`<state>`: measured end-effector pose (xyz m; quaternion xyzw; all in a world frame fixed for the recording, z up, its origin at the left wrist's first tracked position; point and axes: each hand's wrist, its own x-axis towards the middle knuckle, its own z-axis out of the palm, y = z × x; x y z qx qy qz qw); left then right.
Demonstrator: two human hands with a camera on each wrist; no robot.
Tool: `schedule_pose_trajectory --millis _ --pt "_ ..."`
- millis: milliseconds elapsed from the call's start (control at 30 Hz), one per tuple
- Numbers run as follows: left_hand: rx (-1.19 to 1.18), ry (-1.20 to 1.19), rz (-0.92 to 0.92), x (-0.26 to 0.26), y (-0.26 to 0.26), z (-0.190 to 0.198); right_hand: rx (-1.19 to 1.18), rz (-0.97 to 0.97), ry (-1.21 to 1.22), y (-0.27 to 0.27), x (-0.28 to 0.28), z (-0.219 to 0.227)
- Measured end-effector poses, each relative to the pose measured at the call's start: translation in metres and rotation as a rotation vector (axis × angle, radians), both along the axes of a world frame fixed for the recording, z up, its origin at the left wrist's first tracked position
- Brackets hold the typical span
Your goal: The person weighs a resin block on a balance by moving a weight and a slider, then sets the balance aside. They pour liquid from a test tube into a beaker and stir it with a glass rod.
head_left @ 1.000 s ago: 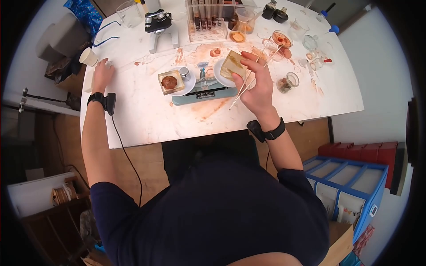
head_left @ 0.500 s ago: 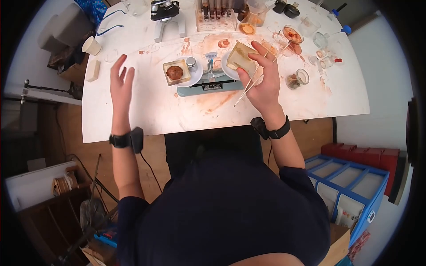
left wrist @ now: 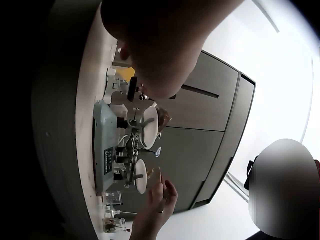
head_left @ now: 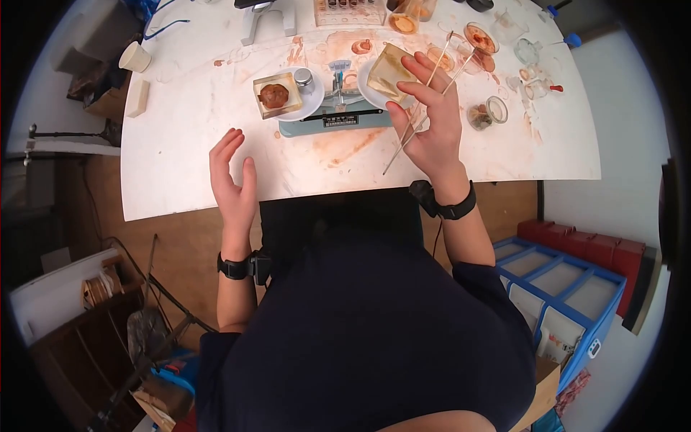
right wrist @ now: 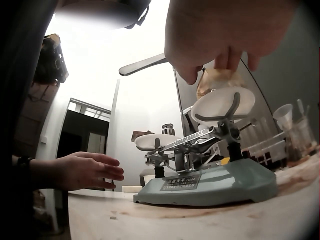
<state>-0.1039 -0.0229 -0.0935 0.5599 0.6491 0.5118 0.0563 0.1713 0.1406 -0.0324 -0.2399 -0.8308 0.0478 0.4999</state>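
Observation:
My right hand (head_left: 435, 129) is at the right pan (head_left: 366, 78) of a balance (head_left: 332, 122), its thumb and fingertips on a clear yellowish block (head_left: 392, 72) there. Long metal tweezers (head_left: 403, 147) are tucked in the same hand, slanting across the palm. The left pan (right wrist: 157, 141) carries a clear block with a brown lump (head_left: 273, 96) inside and a silver cylindrical weight (head_left: 304, 78). Seen from the right wrist, that pan sits lower than the right one. My left hand (head_left: 234, 176) hovers near the table's front edge, fingers extended, holding nothing.
Behind the balance are a test-tube rack (head_left: 350, 14) and a flask (head_left: 407, 18). To the right stand a glass jar (head_left: 481, 117), a dish of reddish stuff (head_left: 481, 37) and other glassware. A paper cup (head_left: 134, 57) and a white block (head_left: 137, 99) stand at the left.
My left hand has left the white block by the cup and moved right and toward me. The right hand stays at the yellowish block with the tweezers.

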Motion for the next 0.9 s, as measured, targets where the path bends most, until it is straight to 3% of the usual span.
schedule_pose_trajectory --millis 300,633,900 --pt "0.116 0.182 -0.090 0.017 0.018 0.046 0.004 -0.012 0.069 -0.005 0.001 -0.006" --pt "0.117 0.233 -0.089 0.021 0.028 0.052 -0.075 -0.097 0.196 -0.014 0.021 -0.033" --pt "0.077 0.317 -0.130 0.015 0.033 0.051 -0.265 -0.208 0.140 -0.021 0.037 -0.072"
